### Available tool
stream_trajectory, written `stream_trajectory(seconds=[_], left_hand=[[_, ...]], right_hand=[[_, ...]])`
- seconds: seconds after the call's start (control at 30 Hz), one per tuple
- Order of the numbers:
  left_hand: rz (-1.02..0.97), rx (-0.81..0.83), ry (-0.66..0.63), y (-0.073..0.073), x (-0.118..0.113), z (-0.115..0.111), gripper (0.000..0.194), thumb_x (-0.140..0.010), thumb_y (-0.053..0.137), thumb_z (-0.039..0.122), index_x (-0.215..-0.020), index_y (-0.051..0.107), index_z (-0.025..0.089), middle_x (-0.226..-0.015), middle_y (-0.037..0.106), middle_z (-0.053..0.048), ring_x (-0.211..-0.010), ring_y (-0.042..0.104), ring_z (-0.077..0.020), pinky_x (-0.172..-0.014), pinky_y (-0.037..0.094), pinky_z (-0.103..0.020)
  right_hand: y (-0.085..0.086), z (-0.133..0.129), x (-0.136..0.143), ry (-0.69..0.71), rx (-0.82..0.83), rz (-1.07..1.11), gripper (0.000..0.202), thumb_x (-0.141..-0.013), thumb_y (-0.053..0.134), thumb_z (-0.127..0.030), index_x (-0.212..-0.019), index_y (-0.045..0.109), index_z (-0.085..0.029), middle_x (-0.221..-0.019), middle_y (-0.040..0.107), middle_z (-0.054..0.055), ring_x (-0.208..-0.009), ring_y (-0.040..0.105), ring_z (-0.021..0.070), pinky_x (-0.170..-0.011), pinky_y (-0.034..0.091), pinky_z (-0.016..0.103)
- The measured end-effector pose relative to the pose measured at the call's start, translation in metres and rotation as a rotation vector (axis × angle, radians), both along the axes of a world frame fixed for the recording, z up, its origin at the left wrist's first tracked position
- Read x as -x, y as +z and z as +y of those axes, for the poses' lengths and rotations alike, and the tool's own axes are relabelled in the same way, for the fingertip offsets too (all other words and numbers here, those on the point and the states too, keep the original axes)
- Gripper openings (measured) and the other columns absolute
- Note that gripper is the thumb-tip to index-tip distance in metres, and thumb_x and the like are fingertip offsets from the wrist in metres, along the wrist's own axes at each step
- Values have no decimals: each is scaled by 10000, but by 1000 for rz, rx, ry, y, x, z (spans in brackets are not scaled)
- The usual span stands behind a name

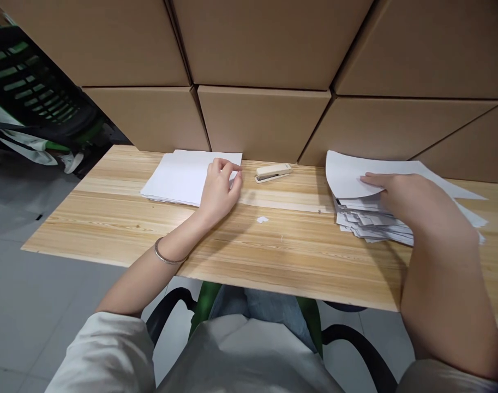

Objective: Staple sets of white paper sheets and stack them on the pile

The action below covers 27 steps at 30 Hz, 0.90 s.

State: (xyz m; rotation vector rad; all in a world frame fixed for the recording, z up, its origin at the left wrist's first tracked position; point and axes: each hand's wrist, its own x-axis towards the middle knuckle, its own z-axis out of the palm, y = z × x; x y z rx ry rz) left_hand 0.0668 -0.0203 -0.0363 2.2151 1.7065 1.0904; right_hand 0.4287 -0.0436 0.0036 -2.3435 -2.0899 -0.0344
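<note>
My left hand (222,188) rests at the right side of a neat stack of white paper (177,174), its fingers loosely bent and the thumb apart from them. No object shows in it. On the right, my right hand (416,199) reaches over an untidy pile of paper (367,221). Its fingers lie along the top of a white sheet of paper (347,172), which bows up from the pile at its left end. The thumb is hidden beneath the hand. Between the two piles lies a cream stapler (273,172), untouched.
Brown cardboard boxes (261,120) stand stacked along the back of the wooden table (273,256). A small white paper scrap (262,219) lies mid-table. A black mesh chair (36,82) is at the far left. The table's front edge is close to my lap.
</note>
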Motion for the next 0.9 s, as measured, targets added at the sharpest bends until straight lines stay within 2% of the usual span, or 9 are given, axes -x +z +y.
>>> stream_trajectory(seconds=[0.13, 0.27, 0.37, 0.47, 0.6, 0.67, 0.73, 0.83, 0.9], left_hand=[[115, 52, 34, 4, -2, -3, 246, -975, 462, 263, -1071, 668, 169, -1155, 597, -130, -1130, 542, -278, -1054, 434, -443], [298, 172, 110, 6, -2, -4, 386, -987, 439, 336, -1231, 627, 104, -1309, 575, -209, -1249, 515, -344, -1093, 411, -472], [448, 265, 182, 6, -2, -4, 537, -991, 427, 414, -1349, 544, 31, -1467, 480, -283, -1383, 432, -411, -1153, 344, -509], [520, 354, 229, 5, -2, -2, 619, -986, 419, 474, -1410, 485, 27, -1508, 462, -284, -1419, 400, -452, -1161, 322, -546], [538, 356, 214, 9, -1, -2, 569, -965, 449, 467, -1334, 534, 43, -1369, 595, -250, -1340, 488, -441, -1109, 387, -528], [523, 345, 210, 13, 0, -3, 449, -960, 449, 395, -1213, 595, 53, -1206, 678, -234, -1223, 581, -406, -1031, 450, -489], [498, 348, 215, 19, 1, -6, 330, -958, 420, 294, -1089, 630, 77, -1034, 720, -214, -1053, 663, -363, -907, 498, -443], [411, 311, 128, 26, 0, -12, 270, -969, 381, 224, -960, 633, 126, -888, 724, -166, -829, 687, -286, -757, 490, -377], [297, 271, -44, 25, -5, -19, 264, -995, 409, 282, -894, 620, 158, -832, 716, -115, -740, 661, -228, -708, 469, -332]], right_hand=[[-7, 8, -13, -66, 139, 12, 633, -843, 403, -99, -1397, 644, -287, -1458, 604, 48, -1260, 605, 301, -910, 475, 371], [-9, 14, -18, 2, 291, 13, 612, -877, 465, -298, -1481, 551, -253, -1515, 547, 82, -1292, 571, 345, -967, 454, 411], [-6, 13, -14, 52, 315, 3, 561, -913, 419, -411, -1421, 585, -239, -1527, 535, 79, -1323, 537, 366, -1029, 424, 455], [-5, 9, -2, 121, 211, -45, 497, -954, 321, -361, -1228, 692, -177, -1420, 628, 117, -1306, 553, 334, -1156, 304, 501], [-6, 5, 27, 154, -166, -22, 525, -967, 294, -300, -1179, 714, -67, -1304, 682, 190, -1290, 567, 302, -1213, 228, 469], [-8, 1, 46, 214, -295, 89, 490, -949, 334, -276, -1174, 721, -76, -1237, 710, 183, -1228, 604, 304, -1155, 325, 456], [-9, -4, 65, 275, -282, 307, 427, -935, 372, -278, -1080, 748, -136, -1154, 738, 147, -1114, 660, 287, -1058, 428, 438], [-12, -13, 90, 217, 42, 818, 403, -954, 418, -397, -925, 745, -164, -1033, 760, 138, -857, 726, 242, -821, 556, 370], [-12, -18, 102, 105, 310, 1138, 476, -966, 425, -504, -945, 736, -144, -1031, 762, 164, -711, 732, 219, -640, 572, 329]])
